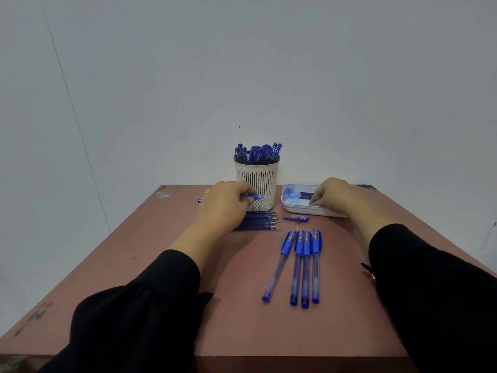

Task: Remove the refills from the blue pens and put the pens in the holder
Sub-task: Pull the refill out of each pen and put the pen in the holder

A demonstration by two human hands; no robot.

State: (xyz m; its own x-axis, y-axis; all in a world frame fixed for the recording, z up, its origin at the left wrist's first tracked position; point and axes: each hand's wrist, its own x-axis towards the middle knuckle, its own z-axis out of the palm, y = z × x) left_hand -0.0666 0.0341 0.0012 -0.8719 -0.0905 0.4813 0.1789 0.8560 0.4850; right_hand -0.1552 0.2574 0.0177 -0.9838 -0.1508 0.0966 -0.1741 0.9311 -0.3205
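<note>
1. Left hand [226, 203] near the holder [256, 181], fingers curled round a blue pen [251, 196]; long axis left to right, one end showing past the fingers in front of the holder, the other end peeking out left of the hand.
2. Right hand [337, 196] resting over the near edge of a white tray [291, 207]; fingers bent down into it, whether pinching anything impossible to tell.
3. Dark refills in the tray [302, 195] lying left to right; count unclear, partly covered by the hand.
4. Row of refills [265, 221] on the surface [242, 319], side by side, tips pointing right; roughly six, left ends hidden under the left hand.
5. Four capped pens [301, 265] near the middle, long axes running away from the person, caps at the far end; the leftmost tilted, the other three near parallel.
6. Small blue piece with a metal bit [295, 219] between tray and pens, too small to make out.
7. Holder upright at the far edge, full of blue pens [258, 152] standing up; number not countable.
</note>
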